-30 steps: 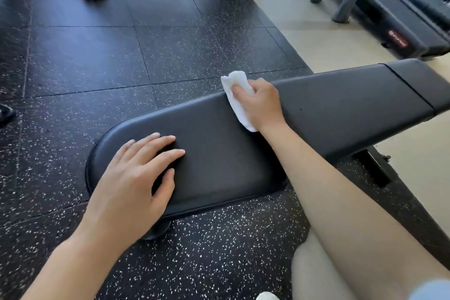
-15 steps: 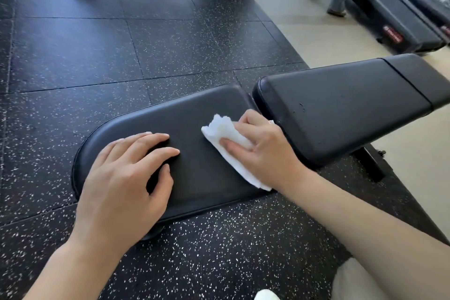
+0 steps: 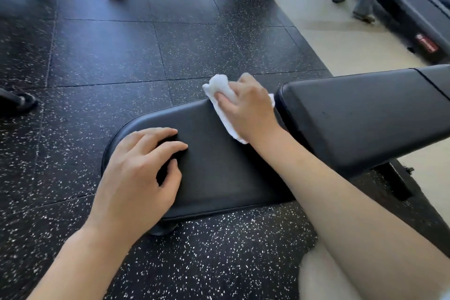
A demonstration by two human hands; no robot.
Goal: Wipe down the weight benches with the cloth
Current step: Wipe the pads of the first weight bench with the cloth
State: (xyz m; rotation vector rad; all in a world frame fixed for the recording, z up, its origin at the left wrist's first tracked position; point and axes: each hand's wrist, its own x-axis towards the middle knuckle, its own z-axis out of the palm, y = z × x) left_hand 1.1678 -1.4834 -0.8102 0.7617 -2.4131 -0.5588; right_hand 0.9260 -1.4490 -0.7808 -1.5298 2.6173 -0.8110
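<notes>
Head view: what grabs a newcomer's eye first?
The crumpled white cloth, held under the right hand at the far edge of the black padded seat pad, beside the raised black backrest pad. Next, the left hand resting flat on the pad's rounded near end.

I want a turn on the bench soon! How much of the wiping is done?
Done: hard to say, since no wet streaks show on either pad. In hand: the right hand presses the white cloth on the far edge of the seat pad, beside the gap to the back pad, while the left hand rests flat on the seat's rounded end. Left: probably the long back pad, which the cloth is not on.
</notes>
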